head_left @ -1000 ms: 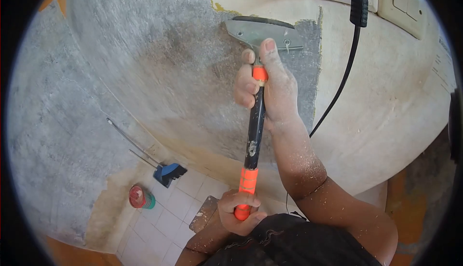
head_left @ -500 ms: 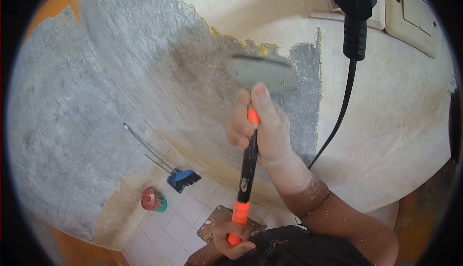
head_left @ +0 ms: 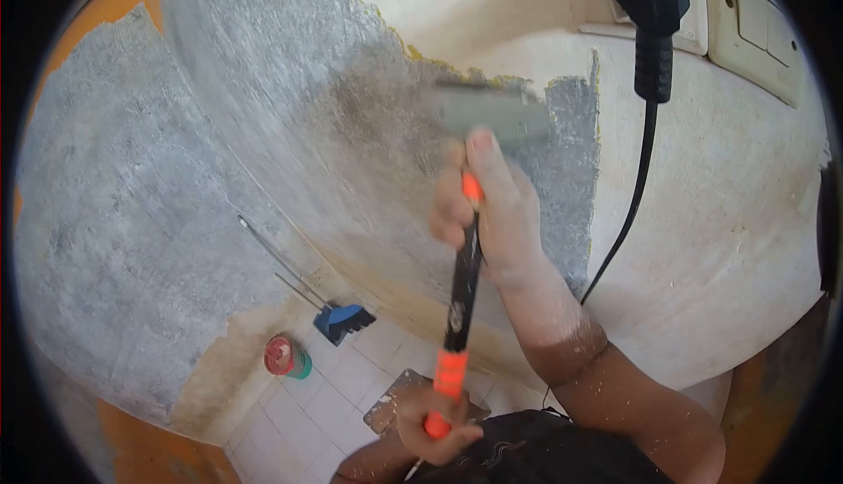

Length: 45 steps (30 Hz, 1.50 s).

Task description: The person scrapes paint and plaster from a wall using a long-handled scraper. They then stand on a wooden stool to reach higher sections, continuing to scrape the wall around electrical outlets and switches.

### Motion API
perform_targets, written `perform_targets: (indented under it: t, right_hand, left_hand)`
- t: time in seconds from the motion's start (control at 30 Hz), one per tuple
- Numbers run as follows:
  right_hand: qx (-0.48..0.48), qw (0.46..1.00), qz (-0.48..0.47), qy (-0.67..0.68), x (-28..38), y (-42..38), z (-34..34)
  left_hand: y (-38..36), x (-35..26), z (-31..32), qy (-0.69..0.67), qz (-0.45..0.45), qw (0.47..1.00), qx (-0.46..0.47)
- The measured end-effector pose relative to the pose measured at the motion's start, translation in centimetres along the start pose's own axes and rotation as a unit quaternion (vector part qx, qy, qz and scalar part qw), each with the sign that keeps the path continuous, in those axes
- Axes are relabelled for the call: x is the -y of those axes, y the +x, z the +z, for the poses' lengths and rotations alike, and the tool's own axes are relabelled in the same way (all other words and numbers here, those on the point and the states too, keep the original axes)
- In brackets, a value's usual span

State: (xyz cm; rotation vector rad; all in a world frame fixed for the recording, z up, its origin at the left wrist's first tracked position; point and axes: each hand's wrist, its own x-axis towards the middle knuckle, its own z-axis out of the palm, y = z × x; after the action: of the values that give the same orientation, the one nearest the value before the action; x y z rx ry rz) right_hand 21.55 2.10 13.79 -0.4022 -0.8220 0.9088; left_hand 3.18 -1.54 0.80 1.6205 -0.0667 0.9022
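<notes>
A long-handled scraper (head_left: pixel 464 282) with a black and orange handle spans the middle of the view. Its wide, flat blade (head_left: pixel 492 113), blurred by motion, lies against the wall near the ragged edge of the cream paint (head_left: pixel 457 18). My right hand (head_left: pixel 500 207) grips the handle just below the blade, thumb stretched up towards it and fingers curled around the shaft. Lower down, my left hand (head_left: pixel 430 422) is closed around the orange butt of the handle. Bare grey wall (head_left: pixel 386 150) surrounds the blade; pale dust coats my right hand and wrist.
A black plug (head_left: pixel 650 10) with a hanging cord sits in a wall socket beside a switch plate (head_left: pixel 762 23). Below, on white tiles, are a blue broom and dustpan (head_left: pixel 342 319), a red and green bucket (head_left: pixel 288 357) and a brownish flat piece (head_left: pixel 395 396).
The scraper blade has moved up the wall, closer to the cream paint edge, both hands still on the handle. The whole view has shifted slightly.
</notes>
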Motion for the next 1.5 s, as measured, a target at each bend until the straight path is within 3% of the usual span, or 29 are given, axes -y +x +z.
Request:
perform_targets:
  t: [0.07,0.13,0.2,0.27,0.33,0.43,0.53,0.57,0.67,0.8,0.97,1.2,1.3,1.4,1.5]
  right_hand:
    - [0.006,0.999,-0.03,0.026,1.1,1.8,1.7]
    - [0.02,0.998,-0.043,0.028,1.2,1.9,1.9]
    - [-0.01,0.999,-0.023,0.031,0.6,0.7,1.4]
    - [-0.044,0.999,0.005,0.02,0.3,-0.5,0.2]
    - [0.011,1.0,0.002,0.021,0.4,-0.8,-0.3]
    - [0.034,0.998,-0.008,0.046,1.0,0.5,0.7]
    - [0.007,0.997,-0.013,0.075,0.7,0.1,1.0]
    - [0.008,0.997,-0.012,0.072,0.1,-0.4,0.5]
    - [-0.002,0.999,-0.011,0.049,-0.6,-1.0,-0.8]
    - [0.014,0.999,-0.008,0.043,0.3,0.2,0.4]
    - [0.04,0.99,-0.005,0.138,-1.0,-1.1,-0.7]
    - [0.076,0.99,-0.019,0.118,0.7,0.8,0.6]
    - [0.068,0.987,-0.013,0.142,-0.5,-0.5,-0.5]
    - [0.114,0.983,-0.003,0.147,-1.1,-1.2,-1.9]
    - [0.097,0.989,-0.02,0.111,0.5,1.0,0.0]
  left_hand:
    - [0.7,-0.4,-0.9,0.026,0.006,1.0,0.01]
    - [1.2,-1.2,-0.9,-0.059,-0.008,0.998,-0.029]
    - [0.2,-0.7,-0.6,-0.018,0.024,0.999,-0.012]
    - [-0.7,0.1,0.6,-0.087,0.042,0.995,0.0]
    - [-0.2,0.0,0.6,-0.043,0.044,0.998,0.011]
    - [0.4,-2.7,-0.1,0.013,-0.022,0.999,0.033]
    - [0.2,-3.3,-0.3,0.013,-0.025,0.999,0.031]
    - [0.0,-1.7,0.0,-0.004,0.012,1.0,-0.008]
    - [-0.5,-0.6,1.1,-0.023,0.061,0.998,0.011]
    - [1.4,-2.3,0.4,-0.024,0.034,0.999,-0.031]
    - [-0.2,-2.1,0.3,0.021,0.03,0.999,-0.019]
    - [1.8,-2.3,-0.4,0.061,0.06,0.996,-0.02]
    - [0.2,-1.5,-0.2,0.043,0.012,0.999,0.016]
    - [-0.1,0.1,0.3,0.033,0.028,0.999,0.003]
    - [1.7,-0.8,-0.8,0.069,0.039,0.997,-0.009]
